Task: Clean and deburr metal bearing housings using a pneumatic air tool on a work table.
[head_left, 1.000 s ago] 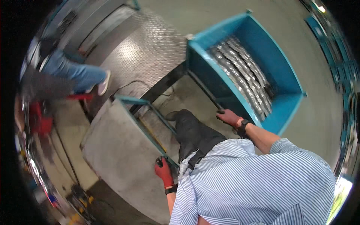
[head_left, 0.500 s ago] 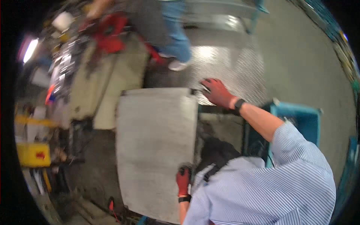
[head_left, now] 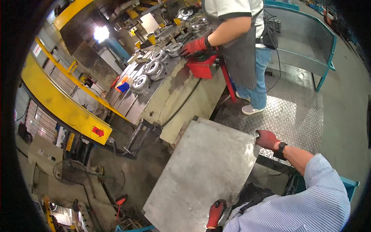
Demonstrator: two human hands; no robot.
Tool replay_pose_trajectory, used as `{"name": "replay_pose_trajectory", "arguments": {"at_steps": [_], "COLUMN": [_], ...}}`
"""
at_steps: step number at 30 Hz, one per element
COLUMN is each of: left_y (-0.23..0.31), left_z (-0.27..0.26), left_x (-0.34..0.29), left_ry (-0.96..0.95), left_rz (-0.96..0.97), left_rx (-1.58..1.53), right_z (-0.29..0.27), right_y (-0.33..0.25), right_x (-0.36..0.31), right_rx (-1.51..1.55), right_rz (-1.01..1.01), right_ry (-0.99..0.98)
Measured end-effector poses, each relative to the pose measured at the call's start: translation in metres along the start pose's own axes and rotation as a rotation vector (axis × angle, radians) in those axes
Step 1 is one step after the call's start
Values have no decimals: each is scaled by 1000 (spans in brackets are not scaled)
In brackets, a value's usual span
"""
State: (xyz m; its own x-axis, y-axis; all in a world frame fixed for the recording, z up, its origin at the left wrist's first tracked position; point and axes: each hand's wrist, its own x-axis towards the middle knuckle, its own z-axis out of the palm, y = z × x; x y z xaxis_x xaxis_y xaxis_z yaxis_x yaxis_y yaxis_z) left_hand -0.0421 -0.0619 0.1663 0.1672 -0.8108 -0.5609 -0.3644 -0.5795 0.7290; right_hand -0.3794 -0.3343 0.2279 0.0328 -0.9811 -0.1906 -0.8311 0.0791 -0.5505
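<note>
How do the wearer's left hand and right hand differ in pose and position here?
The right hand is at the grey tabletop's far right corner; the left hand is at its right-hand side, closer to the wearer.
The right hand's fingers point leftward; the left hand's point away from the wearer.
Both wear red gloves and dark wristbands.

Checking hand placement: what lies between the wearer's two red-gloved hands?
In the head view, only bare, flat grey tabletop lies between the left hand and the right hand.
</note>
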Motion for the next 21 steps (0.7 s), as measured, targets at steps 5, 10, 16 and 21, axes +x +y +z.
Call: {"name": "replay_pose_trajectory", "arguments": {"at_steps": [5, 10, 16, 21], "left_y": [77, 179, 201, 158], "left_z": [-5, 22, 23, -2], "left_x": [2, -33, -99, -121], "left_ry": [145, -311, -888, -742], "left_rz": [303, 454, 362, 245], "left_rx": [97, -272, -1049, -1096], "right_z": [-94, -138, -108, -24], "right_y": [-65, -110, -142, -159], "right_x": [-76, -164, -270, -349], "right_rx": [586, 876, 676, 540], "right_rz": [-120, -253, -783, -867], "right_ry": [156, 254, 105, -299]}}
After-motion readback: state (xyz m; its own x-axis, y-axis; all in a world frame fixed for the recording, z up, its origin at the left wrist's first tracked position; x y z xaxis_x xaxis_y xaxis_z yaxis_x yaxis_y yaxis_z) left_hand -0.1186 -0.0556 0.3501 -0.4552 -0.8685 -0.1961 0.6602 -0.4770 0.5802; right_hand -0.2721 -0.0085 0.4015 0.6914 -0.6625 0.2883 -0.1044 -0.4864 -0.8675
